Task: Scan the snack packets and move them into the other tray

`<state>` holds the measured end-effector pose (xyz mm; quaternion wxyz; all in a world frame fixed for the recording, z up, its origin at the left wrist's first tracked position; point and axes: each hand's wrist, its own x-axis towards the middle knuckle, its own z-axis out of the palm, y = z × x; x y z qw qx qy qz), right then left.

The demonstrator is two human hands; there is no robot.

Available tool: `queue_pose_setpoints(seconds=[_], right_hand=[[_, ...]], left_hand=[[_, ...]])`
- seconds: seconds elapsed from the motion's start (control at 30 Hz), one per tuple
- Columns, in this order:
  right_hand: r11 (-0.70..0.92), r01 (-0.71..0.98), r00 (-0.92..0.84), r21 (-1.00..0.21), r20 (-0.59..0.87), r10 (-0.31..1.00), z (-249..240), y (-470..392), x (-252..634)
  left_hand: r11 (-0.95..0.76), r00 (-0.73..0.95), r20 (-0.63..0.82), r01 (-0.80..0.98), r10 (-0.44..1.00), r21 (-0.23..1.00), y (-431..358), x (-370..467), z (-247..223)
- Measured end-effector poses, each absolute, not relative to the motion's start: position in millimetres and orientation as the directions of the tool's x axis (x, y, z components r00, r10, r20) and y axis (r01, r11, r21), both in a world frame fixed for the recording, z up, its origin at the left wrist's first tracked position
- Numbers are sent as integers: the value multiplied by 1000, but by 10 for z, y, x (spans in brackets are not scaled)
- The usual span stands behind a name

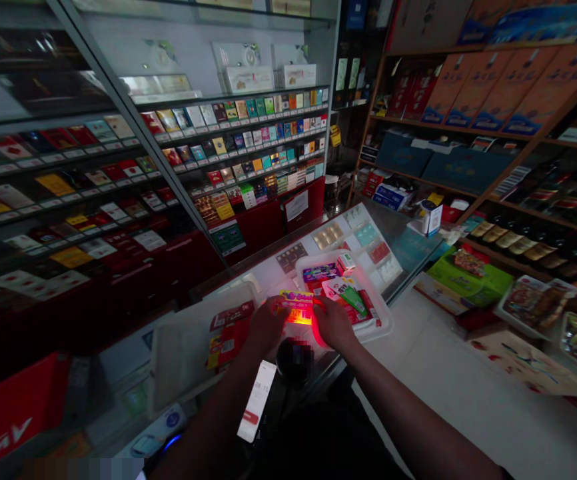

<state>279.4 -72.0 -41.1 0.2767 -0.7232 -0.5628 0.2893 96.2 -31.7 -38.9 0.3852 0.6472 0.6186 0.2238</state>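
Note:
Between my two hands is a yellow and pink snack packet, lit bright red [296, 308]. My left hand [268, 327] grips its left end and my right hand [332, 323] its right end, with red light on the fingers. Just below stands a dark round device [294, 360]. Behind and right of the packet, a white tray [386, 327] holds colourful packets, one of them green and white [351, 297]. On the left, another white tray [168, 360] holds red packets [233, 330]. A lit phone [257, 401] lies near my left forearm.
Shelves of small boxes [253, 137] line the back wall behind the glass counter [408, 250]. Bottles [528, 243] and cartons [493, 87] fill shelves on the right. Food trays [533, 303] and an opened carton [533, 363] sit at the right. A red box [23, 407] is at lower left.

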Motion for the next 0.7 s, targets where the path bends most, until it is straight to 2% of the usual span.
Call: queue_pose_setpoints(seconds=[0.17,0.3,0.37,0.43,0.6,0.7], right_hand=[[-171,644,183,-746,-67,981,-468,-828,2665],[-133,626,181,-769,-23,983,-506,-908,2612],[-119,611,179,-782,-9,984,-526,-944,2598],[-114,598,182,-793,-4,983,-540,-975,2585],[-97,600,175,-794,11,985,-524,-995,2520],[-122,588,205,-799,1,979,-483,-957,2429]], left_hand=[[112,104,-199,543,974,833,-450,844,-488],[212,114,-264,339,958,917,-546,798,-591],[223,115,-267,297,957,929,-586,784,-609],[197,107,-243,324,964,925,-616,773,-599],[48,49,-75,424,996,904,-646,719,-531],[60,41,-83,404,996,913,-650,647,-502]])
